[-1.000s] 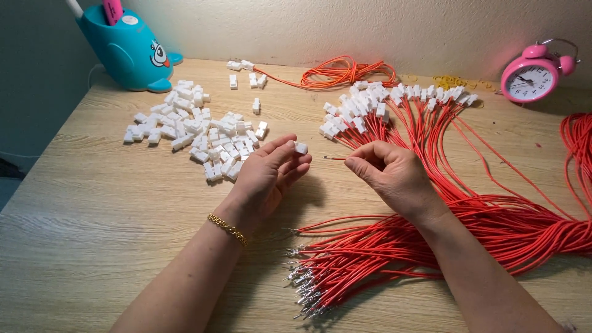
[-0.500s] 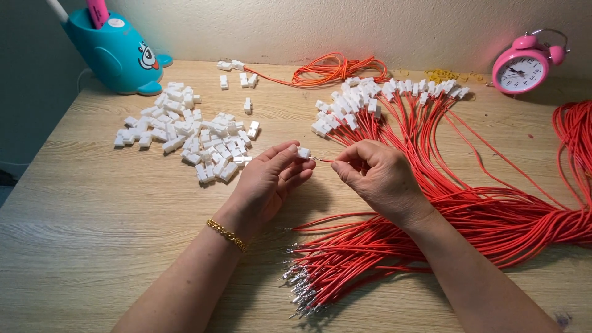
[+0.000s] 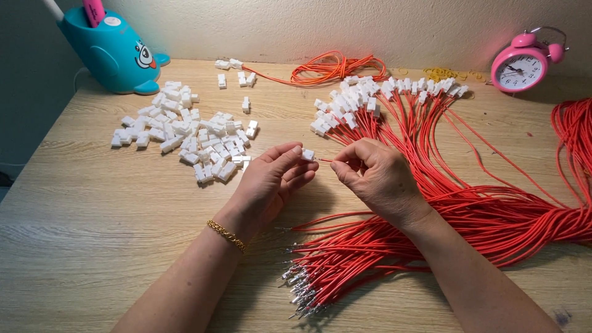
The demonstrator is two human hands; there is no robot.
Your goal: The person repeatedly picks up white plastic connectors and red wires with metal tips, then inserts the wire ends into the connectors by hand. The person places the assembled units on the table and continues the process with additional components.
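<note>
My left hand (image 3: 271, 182) pinches a small white plastic connector (image 3: 308, 155) between thumb and forefinger at the middle of the wooden table (image 3: 80, 222). My right hand (image 3: 379, 176) pinches the end of a red wire (image 3: 325, 160) whose tip points at the connector, just touching it. A loose heap of white connectors (image 3: 191, 139) lies to the left of my left hand. A big bundle of red wires (image 3: 394, 246) fans out under my right wrist, with bare metal terminals (image 3: 299, 290) at the near end and fitted white connectors (image 3: 370, 98) at the far end.
A teal whale-shaped holder (image 3: 117, 52) stands at the back left. A pink alarm clock (image 3: 524, 61) stands at the back right. A coil of orange-red wire (image 3: 333, 68) lies by the wall, yellow rubber bands (image 3: 441, 74) beside it. More red wires (image 3: 576, 154) loop at the right edge.
The two hands have come together slightly. The wire tip in my right hand now meets the connector in my left hand.
</note>
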